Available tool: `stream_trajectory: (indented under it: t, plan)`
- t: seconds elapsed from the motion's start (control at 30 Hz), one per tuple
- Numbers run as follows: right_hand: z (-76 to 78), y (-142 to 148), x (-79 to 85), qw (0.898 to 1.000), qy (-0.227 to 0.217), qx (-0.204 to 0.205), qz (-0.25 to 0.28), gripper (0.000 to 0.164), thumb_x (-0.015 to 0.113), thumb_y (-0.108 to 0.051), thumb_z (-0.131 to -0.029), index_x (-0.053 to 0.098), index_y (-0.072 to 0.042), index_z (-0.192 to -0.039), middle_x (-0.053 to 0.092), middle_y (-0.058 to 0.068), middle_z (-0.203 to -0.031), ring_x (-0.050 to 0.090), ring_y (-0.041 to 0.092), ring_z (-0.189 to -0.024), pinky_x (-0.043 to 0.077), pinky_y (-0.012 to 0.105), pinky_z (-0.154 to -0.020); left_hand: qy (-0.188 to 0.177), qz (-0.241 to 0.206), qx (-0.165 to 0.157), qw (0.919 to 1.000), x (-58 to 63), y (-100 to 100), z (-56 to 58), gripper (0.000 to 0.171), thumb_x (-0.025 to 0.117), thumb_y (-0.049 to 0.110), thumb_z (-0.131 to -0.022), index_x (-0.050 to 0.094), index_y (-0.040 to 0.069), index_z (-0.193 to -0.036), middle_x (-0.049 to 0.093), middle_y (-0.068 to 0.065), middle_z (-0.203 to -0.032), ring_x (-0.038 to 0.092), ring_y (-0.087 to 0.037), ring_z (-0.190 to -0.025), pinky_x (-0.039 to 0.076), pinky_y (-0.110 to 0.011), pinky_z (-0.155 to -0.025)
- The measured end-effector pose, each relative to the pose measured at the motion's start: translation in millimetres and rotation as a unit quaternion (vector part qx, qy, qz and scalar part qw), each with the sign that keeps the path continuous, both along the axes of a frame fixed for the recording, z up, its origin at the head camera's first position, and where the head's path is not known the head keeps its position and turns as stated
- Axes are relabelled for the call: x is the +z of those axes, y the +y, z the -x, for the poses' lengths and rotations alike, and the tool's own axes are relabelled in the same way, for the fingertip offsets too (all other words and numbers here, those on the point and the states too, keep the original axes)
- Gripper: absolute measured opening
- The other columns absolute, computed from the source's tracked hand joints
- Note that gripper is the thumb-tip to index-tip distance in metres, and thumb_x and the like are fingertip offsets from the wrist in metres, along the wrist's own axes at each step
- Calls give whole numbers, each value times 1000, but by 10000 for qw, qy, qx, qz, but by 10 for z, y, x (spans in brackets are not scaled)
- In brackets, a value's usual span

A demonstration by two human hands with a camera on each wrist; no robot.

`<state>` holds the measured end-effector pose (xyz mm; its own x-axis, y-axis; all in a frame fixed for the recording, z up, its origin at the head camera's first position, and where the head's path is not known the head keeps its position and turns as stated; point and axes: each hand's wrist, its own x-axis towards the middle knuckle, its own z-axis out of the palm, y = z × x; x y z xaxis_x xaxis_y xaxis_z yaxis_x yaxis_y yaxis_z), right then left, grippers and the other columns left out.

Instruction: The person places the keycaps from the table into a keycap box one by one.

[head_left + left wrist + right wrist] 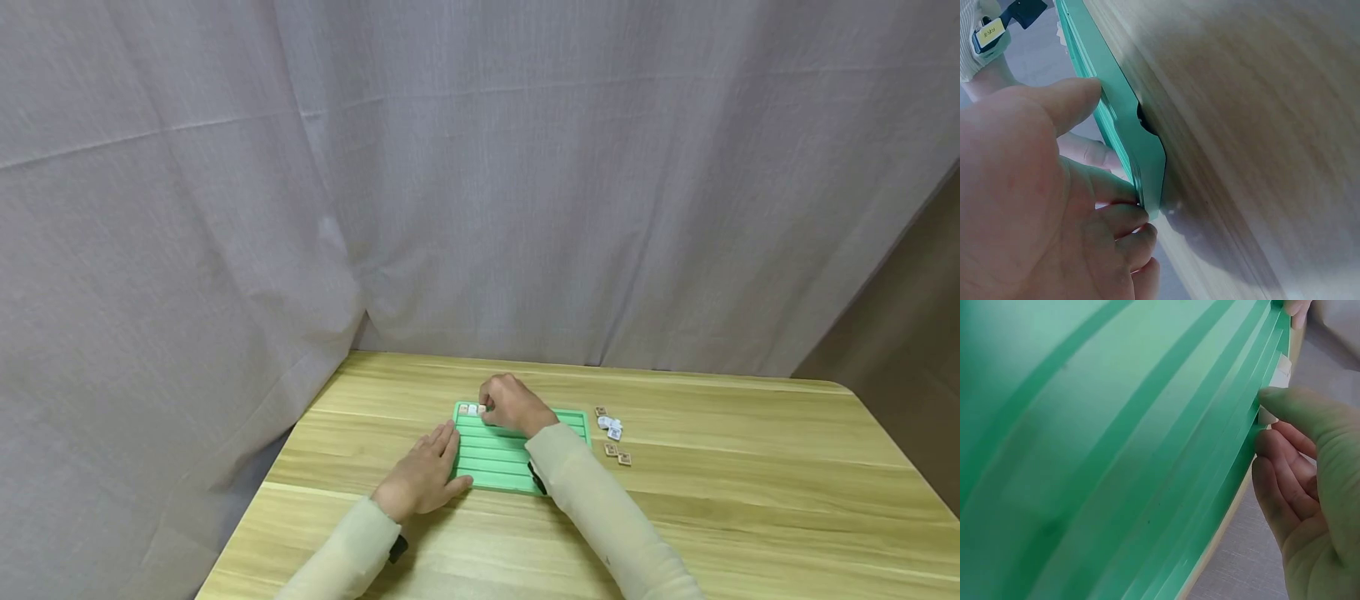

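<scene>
A green ridged tray [491, 464] lies on the wooden table. My left hand [426, 473] holds its near left corner, thumb on the front edge and fingers along the left side; the left wrist view shows the thumb [1075, 103] against the rim. My right hand [516, 405] reaches over the far row and pinches a small square tile [1266, 417] between thumb and fingertips, partly hidden by them. At the left end of that row, small tiles stand side by side, among them a tan tile [463, 409] and a white tile [472, 409].
Right of the tray lie loose square tiles: a tan one [601, 412] at the back, a cluster of white ones [614, 433], and two tan ones [624, 459] nearer. A grey curtain [510, 208] hangs behind the table [750, 475].
</scene>
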<state>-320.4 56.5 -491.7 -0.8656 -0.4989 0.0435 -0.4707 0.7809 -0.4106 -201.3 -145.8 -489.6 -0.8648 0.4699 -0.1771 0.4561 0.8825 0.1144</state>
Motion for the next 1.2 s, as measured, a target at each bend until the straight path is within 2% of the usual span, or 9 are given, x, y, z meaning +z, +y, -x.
stream_trajectory:
  t: [0.3,0.43,0.53,0.57,0.63,0.77,0.9,1.03,1.2]
  plan:
    - [-42,109,68,9998,-136,132,91,6,79,-8,-94,76,-11,-90,72,1,-92,61,12,-83,57,32,-76,-21,-51,-25,10000,14,-16,13,84,52,53,-108,28,-7,-163,22,-24,-175,27,-37,-163,30,-52,-132]
    - [-45,243,128,9995,6,281,114,29,77,-1,-91,55,-9,-75,45,-4,-72,41,8,-68,38,25,-62,-44,-69,-18,10000,22,-34,19,84,52,53,-109,28,-7,-163,22,-24,-174,26,-37,-163,30,-52,-132]
    - [-36,374,181,9989,169,433,111,41,73,5,-89,38,-9,-73,24,-4,-70,26,10,-63,23,26,-60,-37,-61,14,10000,24,-54,28,84,51,53,-109,28,-7,-163,21,-24,-175,26,-37,-163,29,-52,-132]
    - [-36,422,202,9987,222,451,103,40,73,5,-88,38,-9,-72,23,-4,-69,26,9,-62,22,25,-59,-38,-55,29,10000,26,-61,30,84,50,53,-109,27,-7,-163,21,-24,-175,25,-37,-163,29,-52,-133]
    - [-37,526,247,9986,282,451,71,34,73,4,-88,44,-6,-72,27,-4,-69,27,9,-63,23,24,-59,-21,-66,43,10000,33,-73,33,84,51,53,-109,28,-7,-163,22,-24,-175,26,-38,-163,29,-53,-132]
    - [-56,765,338,9989,328,339,-69,5,76,-2,-92,71,-1,-91,61,2,-79,49,11,-72,43,26,-63,-20,-79,40,10000,48,-85,32,83,52,52,-109,29,-7,-163,22,-24,-174,26,-38,-163,29,-53,-132]
    - [-102,1032,392,9986,376,277,-238,19,78,-5,-92,76,1,-110,76,15,-106,67,20,-90,60,36,-77,-47,-127,41,9999,50,-85,22,83,52,52,-109,28,-7,-163,22,-24,-175,25,-38,-163,29,-52,-133]
    - [-180,1302,401,9992,246,185,-265,25,77,-6,-94,75,3,-116,77,18,-113,73,27,-100,64,40,-83,-78,-197,56,9998,39,-81,23,84,52,52,-109,28,-7,-163,21,-23,-175,25,-37,-163,28,-52,-133]
    - [-254,1576,381,9990,247,109,-367,26,77,-3,-93,75,4,-117,77,18,-113,74,29,-101,64,40,-83,-84,-211,95,9997,5,-98,51,85,51,53,-109,27,-7,-164,20,-24,-175,24,-38,-163,26,-51,-134]
